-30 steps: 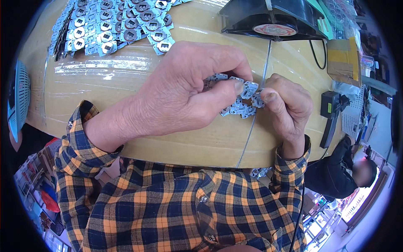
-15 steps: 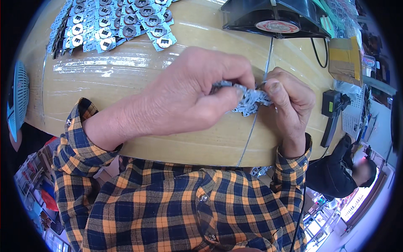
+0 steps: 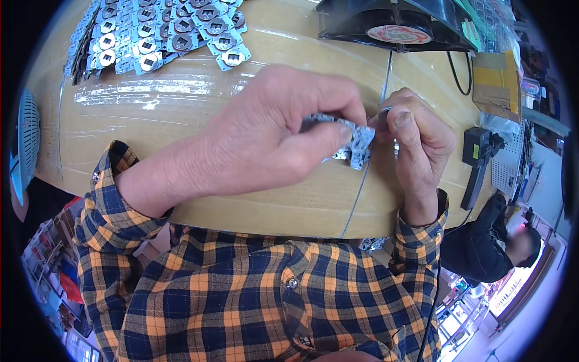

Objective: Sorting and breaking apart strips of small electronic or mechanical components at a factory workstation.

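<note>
My left hand (image 3: 271, 136) is closed, gripping a bunch of small light-blue circuit boards (image 3: 362, 145) between thumb and fingers. Part of the bunch is hidden behind the fingers, and one end juts out past the thumb. Close by on its right, my right hand (image 3: 422, 139) is closed in a pinch. A small shiny curved edge shows at its thumb tip, but I cannot make out what the piece is. Both hands are above the table (image 3: 253, 214), near its front edge.
Many boards with round metal parts (image 3: 181, 42) lie in rows at the far left. A black fan (image 3: 398, 33) stands at the back, beside a cardboard box (image 3: 496, 84). A black device (image 3: 476, 148) lies at the right. A blue basket (image 3: 29, 139) is far left; a person (image 3: 482, 247) is at right.
My right hand has shifted slightly up and right, away from the boards. The boards' free end now looks more bunched, and a shiny edge shows at the right thumb.
</note>
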A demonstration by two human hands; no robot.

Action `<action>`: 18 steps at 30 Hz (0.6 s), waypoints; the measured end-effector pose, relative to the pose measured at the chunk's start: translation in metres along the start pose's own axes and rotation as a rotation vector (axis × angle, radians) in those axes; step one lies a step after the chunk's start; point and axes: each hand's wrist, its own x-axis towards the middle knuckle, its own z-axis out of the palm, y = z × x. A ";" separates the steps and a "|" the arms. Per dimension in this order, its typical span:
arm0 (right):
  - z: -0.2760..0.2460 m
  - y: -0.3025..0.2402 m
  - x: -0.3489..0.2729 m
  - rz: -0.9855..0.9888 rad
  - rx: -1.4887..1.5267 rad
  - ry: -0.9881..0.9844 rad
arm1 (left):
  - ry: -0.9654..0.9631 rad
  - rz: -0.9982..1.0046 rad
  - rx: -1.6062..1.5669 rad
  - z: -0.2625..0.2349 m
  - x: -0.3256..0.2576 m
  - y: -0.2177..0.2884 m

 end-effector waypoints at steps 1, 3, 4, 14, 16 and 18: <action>-0.001 0.001 0.000 -0.021 -0.021 0.020 | 0.056 -0.055 -0.071 0.001 0.001 -0.001; -0.003 0.001 -0.001 -0.010 0.000 0.003 | 0.105 -0.075 -0.146 0.002 0.002 0.000; -0.003 0.001 -0.002 0.000 0.023 -0.018 | 0.158 -0.098 -0.219 0.002 0.003 0.001; -0.001 -0.010 -0.007 0.162 0.039 0.015 | 0.182 -0.057 -0.247 0.004 0.003 -0.002; -0.001 -0.006 -0.006 0.021 -0.077 -0.095 | 0.145 0.036 -0.162 0.006 0.002 -0.003; -0.001 -0.004 -0.005 -0.013 -0.073 -0.103 | 0.150 0.054 -0.129 0.007 0.001 -0.004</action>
